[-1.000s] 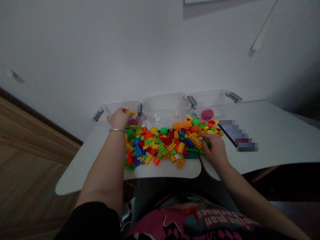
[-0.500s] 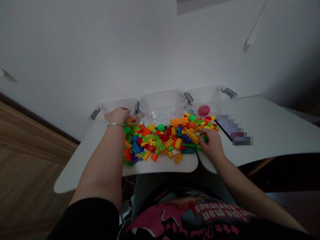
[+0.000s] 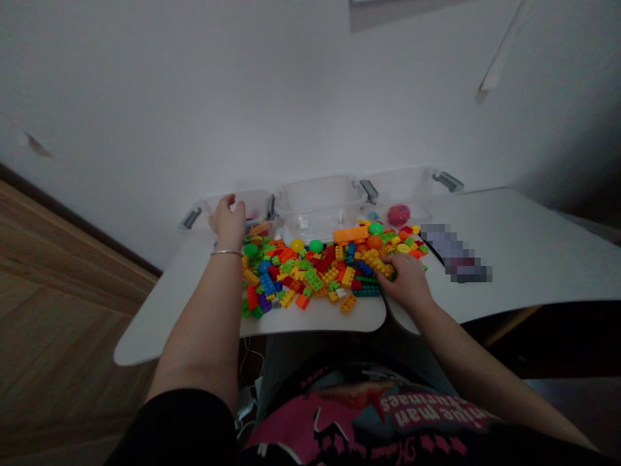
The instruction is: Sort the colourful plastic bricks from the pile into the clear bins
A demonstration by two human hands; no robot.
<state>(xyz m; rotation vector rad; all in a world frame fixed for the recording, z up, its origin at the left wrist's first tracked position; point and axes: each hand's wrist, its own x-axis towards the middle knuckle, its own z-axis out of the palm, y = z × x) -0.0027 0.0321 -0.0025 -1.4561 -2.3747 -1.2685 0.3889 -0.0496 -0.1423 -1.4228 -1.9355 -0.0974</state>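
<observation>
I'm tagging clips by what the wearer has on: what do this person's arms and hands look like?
Both the left hand and right hand are ungloved. A thin, silvery bracelet circles the left wrist; none shows on the right. A short black sleeve covers the left upper arm; the right forearm is uncovered.

The left hand (image 3: 229, 222) no longer has the yellow studded plastic brick at its fingertips; its fingers now lift and part by the clear plastic box (image 3: 258, 201). The right hand (image 3: 409, 277) sits further inward, closer to the yellow studded plastic bricks (image 3: 376, 260) just left of it.
</observation>
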